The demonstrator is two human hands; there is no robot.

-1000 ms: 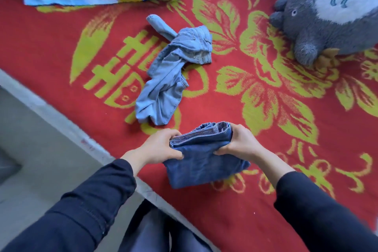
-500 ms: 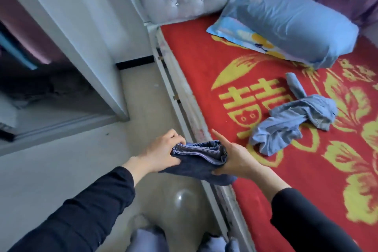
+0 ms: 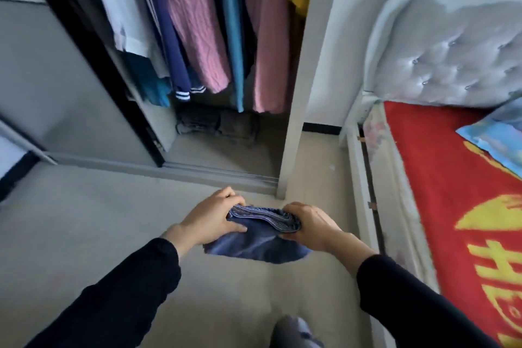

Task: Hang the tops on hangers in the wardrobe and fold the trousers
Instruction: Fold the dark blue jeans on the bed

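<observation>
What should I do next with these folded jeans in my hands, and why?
Probably step forward and set the folded trousers on the wardrobe floor beside the dark pile: left hand and right hand both grip them, and that floor lies open straight ahead.

Both arms reach forward from the lower corners, and dark sleeves (image 3: pixel 113 299) cover them down to the wrists. The left hand (image 3: pixel 210 219) grips the left end of the folded trousers (image 3: pixel 254 246), with its thumb lying on the cloth. The right hand (image 3: pixel 309 227) grips the right end, back turned up. The hands are near each other, not touching.
</observation>
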